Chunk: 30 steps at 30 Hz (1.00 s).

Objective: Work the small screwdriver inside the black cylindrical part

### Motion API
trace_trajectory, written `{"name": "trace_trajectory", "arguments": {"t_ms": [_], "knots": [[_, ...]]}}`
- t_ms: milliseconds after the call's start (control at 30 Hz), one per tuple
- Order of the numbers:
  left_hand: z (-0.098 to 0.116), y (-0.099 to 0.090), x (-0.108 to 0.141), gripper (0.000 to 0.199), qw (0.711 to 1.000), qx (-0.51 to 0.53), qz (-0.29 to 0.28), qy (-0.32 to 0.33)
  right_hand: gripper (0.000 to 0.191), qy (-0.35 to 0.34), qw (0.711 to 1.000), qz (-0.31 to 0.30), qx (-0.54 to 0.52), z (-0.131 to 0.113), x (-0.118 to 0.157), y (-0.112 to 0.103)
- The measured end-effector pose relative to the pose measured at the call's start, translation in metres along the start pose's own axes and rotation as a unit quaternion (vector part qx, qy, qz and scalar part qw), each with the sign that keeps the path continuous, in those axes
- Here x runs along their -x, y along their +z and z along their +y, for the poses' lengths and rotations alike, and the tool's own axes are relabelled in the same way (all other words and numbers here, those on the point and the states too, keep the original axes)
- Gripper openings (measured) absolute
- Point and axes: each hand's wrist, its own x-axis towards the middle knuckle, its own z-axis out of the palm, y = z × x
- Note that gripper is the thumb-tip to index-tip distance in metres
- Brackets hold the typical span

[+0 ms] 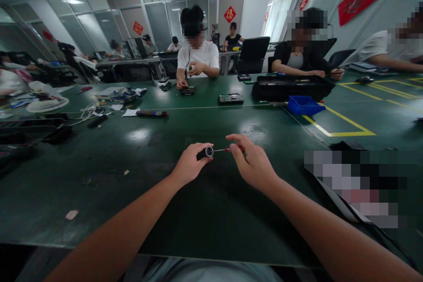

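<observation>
My left hand (191, 163) is closed around a small black cylinder (209, 152), whose round end with a silvery rim faces me. I cannot make out what kind of part it is. Between thumb and fingers of my right hand (253, 163) is a thin screwdriver (220, 150) with a red handle. Its shaft points left, and the tip meets the cylinder at its rim or side; which, I cannot tell. Part of the handle is hidden by my right fingers. Both hands hover above the green table (211, 224).
Beyond my hands lie a dark pen-like tool (152, 113), a hard drive (230, 98), a blue bin (306, 105) and a long black housing (292, 88). Cables (88, 112) and a white fan grille (47, 104) are at left. A person (198, 55) works across the table.
</observation>
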Motion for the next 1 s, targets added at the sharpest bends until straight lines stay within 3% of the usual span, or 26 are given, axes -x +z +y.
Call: {"name": "trace_trajectory", "arguments": {"t_ms": [200, 300, 433, 667, 900, 1000], "knots": [[-0.001, 0.000, 0.000, 0.039, 1.000, 0.000, 0.000, -0.002, 0.028, -0.011, 1.000, -0.028, -0.006, -0.002, 0.001, -0.002], [-0.001, 0.001, 0.000, 0.039, 1.000, 0.001, -0.003, 0.002, 0.022, 0.016, 1.000, 0.003, -0.024, -0.001, 0.001, 0.001], [-0.001, 0.001, 0.000, 0.040, 1.000, -0.004, 0.001, 0.003, 0.017, 0.058, 0.989, 0.046, -0.131, 0.002, 0.000, 0.006], [0.005, 0.000, -0.001, 0.041, 1.000, -0.015, 0.018, -0.004, 0.026, 0.124, 0.948, 0.082, -0.282, 0.012, -0.004, 0.018], [0.004, -0.003, -0.003, 0.042, 0.995, -0.055, -0.019, 0.076, 0.026, 0.263, 0.854, 0.109, -0.435, 0.028, -0.013, 0.021], [0.003, -0.003, -0.004, 0.039, 0.995, -0.061, -0.025, 0.074, 0.026, 0.272, 0.845, 0.120, -0.445, 0.028, -0.014, 0.017]]}}
